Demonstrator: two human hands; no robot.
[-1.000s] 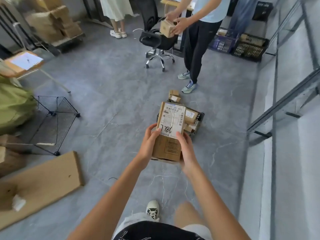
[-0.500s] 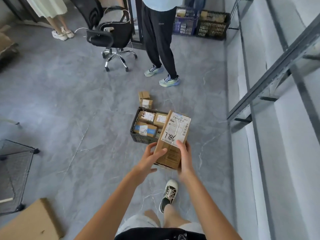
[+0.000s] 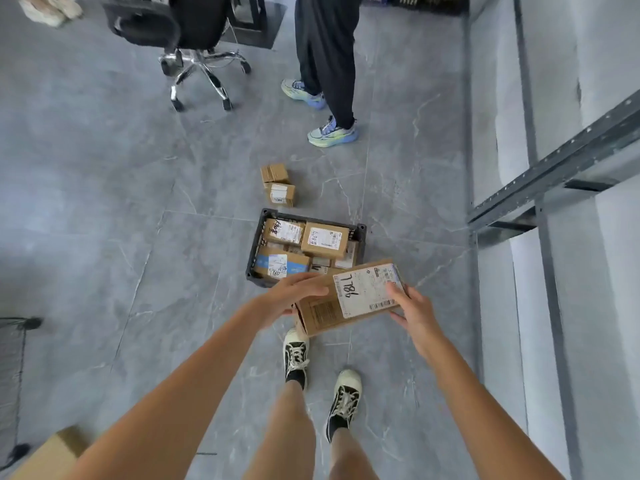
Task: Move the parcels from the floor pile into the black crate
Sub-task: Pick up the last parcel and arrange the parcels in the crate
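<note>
Parcel (image 3: 349,296): brown carton with white label, held in the air between both hands, over the near right corner of the crate (image 3: 257,244), tilted. Left to right: wire rack (image 3: 12,358) at the left edge; cardboard (image 3: 52,455) bottom left; office chair (image 3: 194,32) top left. Left hand (image 3: 292,294), fingers fairly straight, presses the parcel's left end. Crate, black, on the floor, holds several labelled cartons. Two small boxes (image 3: 278,185) lie just beyond it. Bystander's legs (image 3: 327,60) behind. Right hand (image 3: 412,306) grips the parcel's right end, thumb on the label. Metal shelving (image 3: 554,168) at right.
</note>
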